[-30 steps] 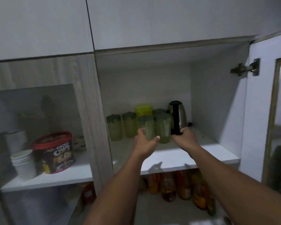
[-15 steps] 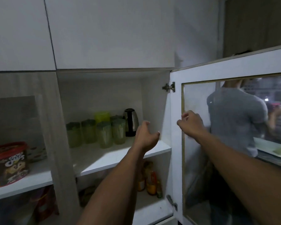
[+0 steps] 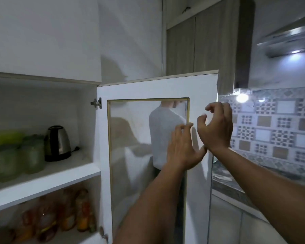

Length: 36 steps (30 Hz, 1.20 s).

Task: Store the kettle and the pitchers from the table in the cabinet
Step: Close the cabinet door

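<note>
On the white cabinet shelf [image 3: 48, 180] stand the translucent green lidded plastic pitchers [image 3: 32, 155], blurred here, probably light and a bit slick. Just right of them sits the stainless-steel electric kettle with black handle and base [image 3: 57, 143], heavier and rigid, best lifted by that handle. The white glass-paned cabinet door [image 3: 155, 88] stands open; the left hand [image 3: 182, 148] lies flat on it, fingers spread, while the right hand [image 3: 217, 127] hovers at its edge, fingers curled around nothing.
</note>
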{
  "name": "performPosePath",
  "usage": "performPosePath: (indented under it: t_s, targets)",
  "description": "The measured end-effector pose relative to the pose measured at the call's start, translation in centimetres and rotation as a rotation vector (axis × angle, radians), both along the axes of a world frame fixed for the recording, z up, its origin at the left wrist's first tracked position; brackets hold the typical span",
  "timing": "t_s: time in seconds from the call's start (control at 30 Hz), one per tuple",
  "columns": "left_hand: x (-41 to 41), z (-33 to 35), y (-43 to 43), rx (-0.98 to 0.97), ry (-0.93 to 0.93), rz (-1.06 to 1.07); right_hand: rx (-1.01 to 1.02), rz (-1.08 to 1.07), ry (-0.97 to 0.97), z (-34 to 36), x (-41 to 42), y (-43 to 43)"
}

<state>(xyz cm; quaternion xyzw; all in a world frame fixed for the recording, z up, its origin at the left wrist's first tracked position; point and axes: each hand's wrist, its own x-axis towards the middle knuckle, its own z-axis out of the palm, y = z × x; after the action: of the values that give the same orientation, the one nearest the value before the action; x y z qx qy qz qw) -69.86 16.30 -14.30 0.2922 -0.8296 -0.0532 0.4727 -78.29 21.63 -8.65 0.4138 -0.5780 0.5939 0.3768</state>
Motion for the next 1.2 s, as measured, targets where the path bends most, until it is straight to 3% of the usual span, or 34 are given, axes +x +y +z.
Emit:
performPosePath:
  t_s: [0.1,0.2,0.4,0.57,0.67,0.93,1.07,1.2]
  targets:
    - [-2.2,-0.8,0.4,-0.072,-0.012,0.074,-0.065,0.079,-0.169,0.7,-1.7,0.2]
    - [-2.4,-1.3,0.5,-0.101,0.000,0.093,0.012,0.348,-0.395,0.8,-3.2,0.0]
    - [-0.3,-1.1,1.0,-0.177,0.003,0.131,-0.076,0.508,-0.487,0.5,-2.4,0.0]
    - [3.5,-1.7,2.6,-0.248,0.032,0.134,0.041,0.718,-0.654,1.3,0.6,1.8]
    - [6.9,-1.7,3.6,-0.303,0.026,0.120,0.127,0.974,-0.695,1.7,2.2,1.9]
    - [19.9,-1.8,6.8,-0.379,-0.067,0.186,0.078,1.465,-0.579,1.2,15.3,0.2]
    - [27.7,-1.9,8.8,-0.388,-0.099,0.278,0.035,1.465,-0.486,0.9,23.8,-0.3]
    - [35.5,-2.2,9.8,-0.381,-0.112,0.494,0.076,1.293,-0.209,-0.8,32.3,-1.1]
